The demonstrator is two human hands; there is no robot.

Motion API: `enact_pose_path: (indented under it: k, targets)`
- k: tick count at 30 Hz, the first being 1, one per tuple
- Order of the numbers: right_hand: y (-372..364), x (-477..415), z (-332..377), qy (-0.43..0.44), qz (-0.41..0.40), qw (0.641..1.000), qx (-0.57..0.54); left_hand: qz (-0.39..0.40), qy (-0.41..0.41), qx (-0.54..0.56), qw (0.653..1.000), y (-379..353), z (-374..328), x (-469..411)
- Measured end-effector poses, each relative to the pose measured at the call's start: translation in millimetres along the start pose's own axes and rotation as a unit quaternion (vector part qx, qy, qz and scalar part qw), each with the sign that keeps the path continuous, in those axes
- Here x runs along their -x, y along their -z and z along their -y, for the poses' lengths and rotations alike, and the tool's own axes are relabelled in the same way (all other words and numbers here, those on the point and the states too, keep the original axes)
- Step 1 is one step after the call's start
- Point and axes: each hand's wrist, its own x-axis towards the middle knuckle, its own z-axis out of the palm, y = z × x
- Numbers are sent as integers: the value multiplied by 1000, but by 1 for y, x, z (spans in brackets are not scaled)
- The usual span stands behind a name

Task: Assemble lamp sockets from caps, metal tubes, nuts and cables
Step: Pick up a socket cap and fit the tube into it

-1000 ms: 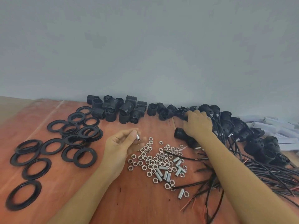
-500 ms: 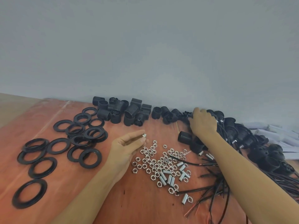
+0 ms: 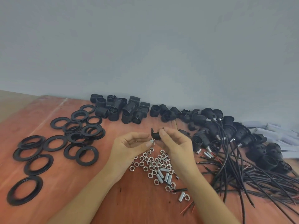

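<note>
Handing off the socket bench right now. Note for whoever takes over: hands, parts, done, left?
Left hand pinches a small metal part, probably a tube. Right hand pinches a black cap just above it; whether they are joined is unclear.
Nuts and loose tubes lie under the hands, rings at left, socket bodies at the rear, cables at right.
Done: several wired sockets piled at right.
Left: fit tube to cap, add nut and cable.
</note>
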Motion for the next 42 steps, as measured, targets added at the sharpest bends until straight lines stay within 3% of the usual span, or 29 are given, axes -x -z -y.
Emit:
enact_pose_path:
  k: [4, 12, 18, 25, 33, 42]
  targets:
    - [-3, 8, -17, -18, -43, 997, -59, -9, -4, -9, 1000, 1, 1, 0]
    - [2, 11, -21, -11, -31, 996, -84, -25, 3, -31, 999, 1, 5, -1]
    - [11, 11, -20, 24, 8, 1000, -16, -26, 7, -4, 1000, 3, 3, -2]
    - [29, 5, -14, -8, 114, 993, 17, 25, 26, -50, 998, 8, -4, -3]
    - [23, 7, -19, -4, 101, 991, 92, 21, -24, -82, 996, 8, -4, -1]
    - [28, 7, -21, 69, 138, 981, 115, -27, 21, -25, 999, 4, 1, -4]
